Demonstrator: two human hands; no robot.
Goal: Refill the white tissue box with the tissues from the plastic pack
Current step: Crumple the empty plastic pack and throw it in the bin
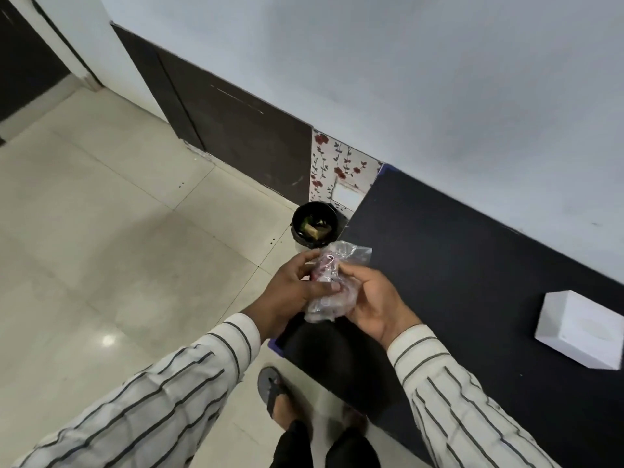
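Crumpled clear plastic pack [329,285], with reddish print showing through, is held in mid-air between both hands, over the near-left corner of the dark surface [472,265]. Left hand [293,292]: grip closed on the pack's left side, thumb laid across its front. Right hand [374,298]: grip closed on the pack's right side, fingers curled around it from behind. Whether tissues remain inside cannot be told. White tissue box [580,329] is seen well to the right on the same surface, near the frame's right edge, apart from both hands. Just beyond the pack, on the floor [101,248], a small black bin [314,224] is placed against the surface's far-left corner, with scraps visible inside. A floral panel [341,170] is noted on the wall behind the bin. Striped sleeves [169,400] cover both forearms; a sandalled foot [273,390] is seen below on pale tile.
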